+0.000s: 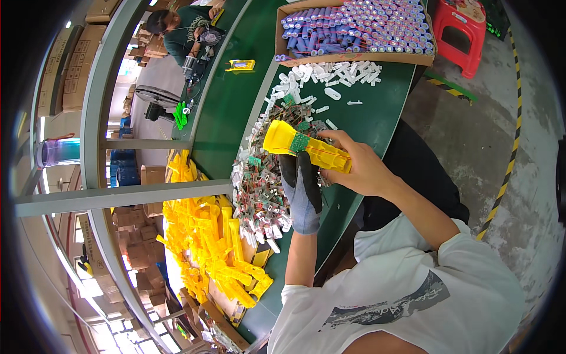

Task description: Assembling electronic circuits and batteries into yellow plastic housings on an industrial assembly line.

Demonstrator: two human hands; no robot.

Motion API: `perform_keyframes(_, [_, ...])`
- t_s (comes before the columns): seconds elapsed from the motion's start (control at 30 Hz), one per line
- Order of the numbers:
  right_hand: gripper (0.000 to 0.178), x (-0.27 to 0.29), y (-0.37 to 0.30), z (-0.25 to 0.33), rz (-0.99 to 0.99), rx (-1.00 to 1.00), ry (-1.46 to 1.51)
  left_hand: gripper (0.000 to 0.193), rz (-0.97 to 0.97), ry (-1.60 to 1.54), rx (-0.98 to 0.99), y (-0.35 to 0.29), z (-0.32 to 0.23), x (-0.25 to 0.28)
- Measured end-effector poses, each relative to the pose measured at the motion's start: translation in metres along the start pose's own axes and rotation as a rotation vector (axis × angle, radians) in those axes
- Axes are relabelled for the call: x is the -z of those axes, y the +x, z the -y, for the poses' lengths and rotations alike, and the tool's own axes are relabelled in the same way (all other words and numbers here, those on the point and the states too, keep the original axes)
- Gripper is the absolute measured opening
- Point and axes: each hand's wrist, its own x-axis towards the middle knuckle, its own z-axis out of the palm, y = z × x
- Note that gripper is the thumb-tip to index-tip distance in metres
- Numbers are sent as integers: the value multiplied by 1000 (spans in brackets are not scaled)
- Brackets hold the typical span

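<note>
A yellow plastic housing (279, 138), apparently a flashlight-like casing, is held up over the bench by both my hands. Across its middle sits a small green circuit board (299, 142), with a thin red wire running along the narrower part. My left hand (302, 189), in a grey and black glove, grips the housing from below; some of its fingers are hidden. My bare right hand (361, 164) is closed round the narrow end, thumb below and fingers above. Directly beneath lies a heap of wired circuit boards and small white parts (259, 194).
Yellow housings (206, 248) are piled at the left. White plastic pieces (336, 74) lie below a cardboard box of purple cylindrical cells (354, 29). Another yellow housing (240, 65) rests on the green bench (221, 112). A grey frame bar (130, 199) crosses at left; a person works beyond. A red stool (463, 35) stands right.
</note>
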Motion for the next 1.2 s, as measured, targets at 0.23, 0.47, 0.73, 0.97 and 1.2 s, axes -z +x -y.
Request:
perform_keyframes(0.23, [54, 6, 4, -15, 103, 160, -42, 21, -107, 317, -3, -15, -4, 37])
perform_keyframes(0.47, [50, 14, 6, -18, 360, 133, -198, 47, -169, 258, 304, -56, -6, 55])
perform_keyframes(0.73, [50, -2, -2, -24, 631, 67, -336, 57, -520, 615, 460, -121, 4, 62])
perform_keyframes(0.97, [48, -7, -5, -27, 712, 108, -412, 34, -296, 909, -185, -127, -24, 32])
perform_keyframes(1.2, [47, -3, -2, -33, 758, 58, -398, 33, 158, 1041, -202, -84, 24, 51])
